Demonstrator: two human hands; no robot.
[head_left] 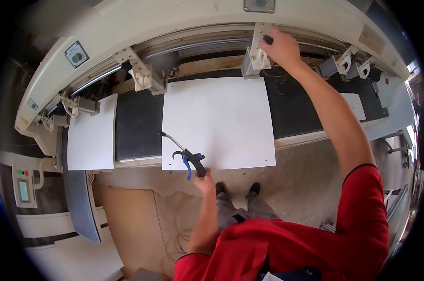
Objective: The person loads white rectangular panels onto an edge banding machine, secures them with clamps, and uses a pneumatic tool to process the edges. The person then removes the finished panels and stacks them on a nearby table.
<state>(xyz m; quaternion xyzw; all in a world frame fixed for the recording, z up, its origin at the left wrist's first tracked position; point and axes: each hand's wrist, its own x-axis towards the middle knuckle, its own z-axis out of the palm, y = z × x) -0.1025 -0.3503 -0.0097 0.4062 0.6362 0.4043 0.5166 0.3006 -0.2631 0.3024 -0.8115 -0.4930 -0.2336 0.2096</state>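
My left hand (205,181) is closed round the handle of an air blow gun (192,158), black with a blue trigger and a bent metal nozzle. The gun is over the near left part of a large white panel (219,119) with small dark holes near its corners. Up at the machine's beam, my right hand (283,47) is closed on a black knob (267,39) on the side of a cream clamp bracket (258,54). The bracket's grey foot (250,70) is at the panel's far right corner. Part of the right-hand fingers is hidden.
A cream machine beam (174,18) arches across the back, carrying more clamp brackets (139,72). White panels lie left (92,136) and right (353,105) on the dark bed (137,122). A control box (23,187) stands left. Cardboard (127,220) and a thin hose (178,241) are on the floor.
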